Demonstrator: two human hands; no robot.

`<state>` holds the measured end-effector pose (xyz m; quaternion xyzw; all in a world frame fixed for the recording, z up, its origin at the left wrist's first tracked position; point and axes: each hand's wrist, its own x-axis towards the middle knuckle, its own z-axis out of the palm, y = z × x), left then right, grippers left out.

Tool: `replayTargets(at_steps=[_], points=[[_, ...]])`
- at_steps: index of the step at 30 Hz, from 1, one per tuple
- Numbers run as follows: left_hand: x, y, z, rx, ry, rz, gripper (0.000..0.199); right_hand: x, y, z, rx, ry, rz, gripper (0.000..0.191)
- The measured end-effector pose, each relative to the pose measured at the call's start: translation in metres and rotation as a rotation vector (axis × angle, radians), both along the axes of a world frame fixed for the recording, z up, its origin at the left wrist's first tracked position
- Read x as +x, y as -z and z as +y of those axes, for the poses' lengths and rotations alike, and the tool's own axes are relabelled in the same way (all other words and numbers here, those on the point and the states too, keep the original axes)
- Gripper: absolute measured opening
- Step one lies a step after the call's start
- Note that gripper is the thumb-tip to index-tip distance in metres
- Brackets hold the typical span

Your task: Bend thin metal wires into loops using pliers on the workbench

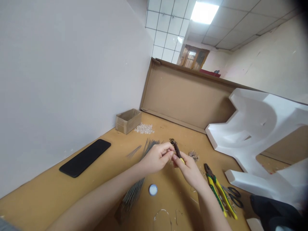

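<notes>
A: What do the right fingers have?

B: The right hand [190,169] is curled round a pair of yellow-handled pliers [177,149]. Their dark head points away, past the fingertips, with dark curled bits [172,140] at its far end.

A: And the left?

B: The left hand [154,158] has its thumb and forefinger pinched together right beside that head. Whatever sits between them is too small to make out.

A: What's near them?

B: Just right of the right fingers, a small heap of shiny bits [193,156]. Farther right and nearer the body, green-and-yellow pliers [211,179], then black-handled scissors [230,193].

A: On the other side?

B: A bundle of grey wires [134,193] runs beneath the left forearm. Nearer the body than the left fingers sits a round blue-rimmed cap [153,190]. Beyond those fingers, leftward, clear beads [144,129] lie beside a cardboard box [122,125].
</notes>
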<state>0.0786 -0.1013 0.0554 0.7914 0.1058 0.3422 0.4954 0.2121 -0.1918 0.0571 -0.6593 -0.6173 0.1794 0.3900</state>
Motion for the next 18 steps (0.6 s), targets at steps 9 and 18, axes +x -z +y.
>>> replayTargets(at_steps=[9, 18], points=[[-0.0012, -0.0078, 0.001, -0.172, 0.068, 0.013, 0.009, 0.0003, -0.0046, -0.003, -0.033, 0.029, -0.184, 0.03], [-0.0046, -0.0092, 0.007, -0.216, 0.145, 0.073, 0.006, 0.0047, -0.0075, -0.0055, -0.072, -0.042, -0.152, 0.032]])
